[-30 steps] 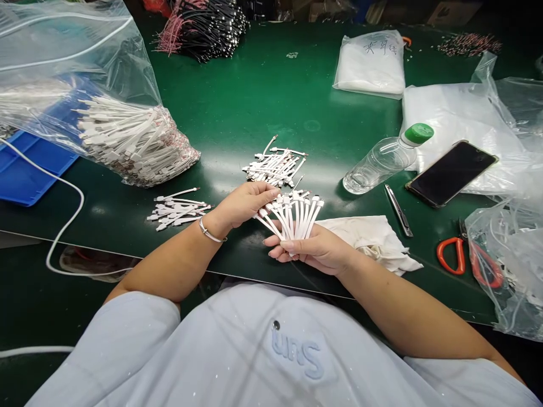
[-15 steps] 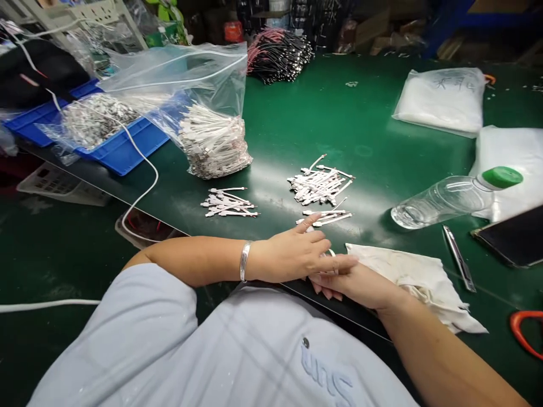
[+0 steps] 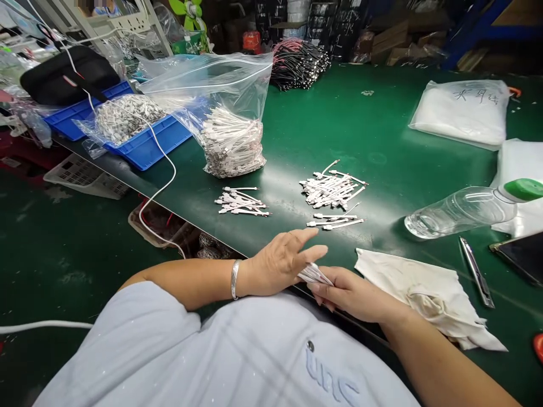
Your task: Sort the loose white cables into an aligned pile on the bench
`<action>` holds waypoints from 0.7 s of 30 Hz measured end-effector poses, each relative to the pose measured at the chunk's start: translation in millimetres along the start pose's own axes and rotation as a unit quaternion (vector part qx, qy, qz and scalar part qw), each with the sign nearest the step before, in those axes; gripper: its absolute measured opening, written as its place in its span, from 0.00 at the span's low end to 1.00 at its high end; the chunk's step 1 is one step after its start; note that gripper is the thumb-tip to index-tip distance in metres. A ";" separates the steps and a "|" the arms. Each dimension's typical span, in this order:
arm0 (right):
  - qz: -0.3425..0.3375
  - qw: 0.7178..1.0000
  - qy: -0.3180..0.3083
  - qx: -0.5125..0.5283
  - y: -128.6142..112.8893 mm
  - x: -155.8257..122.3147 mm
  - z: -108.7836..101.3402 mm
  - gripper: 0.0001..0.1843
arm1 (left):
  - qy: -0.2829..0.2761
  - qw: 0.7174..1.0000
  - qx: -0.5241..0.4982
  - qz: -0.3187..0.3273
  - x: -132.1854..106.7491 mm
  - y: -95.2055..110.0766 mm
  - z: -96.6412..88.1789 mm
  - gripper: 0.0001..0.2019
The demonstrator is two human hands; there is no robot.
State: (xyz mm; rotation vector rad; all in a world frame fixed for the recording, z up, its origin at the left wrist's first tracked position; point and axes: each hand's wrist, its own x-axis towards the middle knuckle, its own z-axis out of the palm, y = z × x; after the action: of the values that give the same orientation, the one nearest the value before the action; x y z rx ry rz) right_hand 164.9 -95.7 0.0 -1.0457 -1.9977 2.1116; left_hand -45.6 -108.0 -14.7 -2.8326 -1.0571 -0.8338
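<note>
In front of my body, my right hand [image 3: 352, 291] is closed round a small bundle of short white cables [image 3: 314, 274], which stick out toward the left. My left hand [image 3: 280, 263], with a silver bracelet at the wrist, is beside the bundle, its fingers spread apart. One of those fingers reaches over the bundle's upper end; whether it touches is unclear. Just beyond my hands lie a few loose white cables [image 3: 343, 224]. Behind them is a larger heap of the same cables [image 3: 331, 189], and a smaller heap [image 3: 241, 202] lies to the left.
A clear bag of white cables [image 3: 233, 144] stands behind the heaps, near blue trays [image 3: 146, 152] of small parts. At right are a green-capped bottle [image 3: 462, 212], a cutter knife [image 3: 477, 271], a phone [image 3: 524, 254] and a white cloth [image 3: 428, 294]. A white cord [image 3: 169, 181] crosses the table edge.
My left hand has drawn back from the few loose cables and off my right hand, its fingers spreading. The bundle in my right hand now shows. The view has shifted slightly left.
</note>
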 end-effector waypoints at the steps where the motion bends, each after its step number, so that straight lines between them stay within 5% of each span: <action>1: 0.011 0.999 0.002 0.030 -0.3 0.4 0.2 0.22 | 0.030 0.999 0.007 0.005 -1.3 -0.5 2.7 0.21; 5: 0.049 0.987 0.009 0.155 0.3 2.9 -1.7 0.26 | 0.088 0.994 0.059 -0.013 -0.3 -1.1 11.1 0.27; 13: 0.047 0.998 0.035 -0.014 5.1 1.4 -2.8 0.23 | -0.133 0.982 0.065 0.117 17.2 -4.5 9.3 0.17; 21: 0.014 0.998 -0.007 0.062 -4.7 -1.1 -0.3 0.24 | -0.146 0.984 0.053 0.083 10.8 -11.2 -7.0 0.15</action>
State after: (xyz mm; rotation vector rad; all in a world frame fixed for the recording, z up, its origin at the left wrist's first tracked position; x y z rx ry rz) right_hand 164.0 -95.2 4.8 -1.0479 -1.8394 2.2309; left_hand -49.0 -94.1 -5.4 -2.9578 -0.8387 -0.3466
